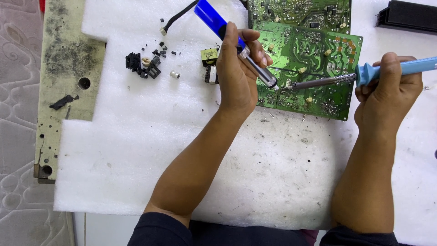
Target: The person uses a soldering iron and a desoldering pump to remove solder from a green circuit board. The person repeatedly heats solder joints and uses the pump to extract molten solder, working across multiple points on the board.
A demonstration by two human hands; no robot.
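Head cam, looking straight down: left hand (236, 75) is wrapped tight around a blue desoldering pump (230, 34), nozzle right down on the green circuit board (314, 68) lying on white foam sheet (182, 150). Right hand (387, 93) is closed on a light-blue soldering iron (346, 79), tip meeting the pump nozzle at the same joint. Pulled black components (143, 64) sit in a pile off to the left. I'd say keep the nozzle tight against the joint and the iron steady so the solder melts fully.
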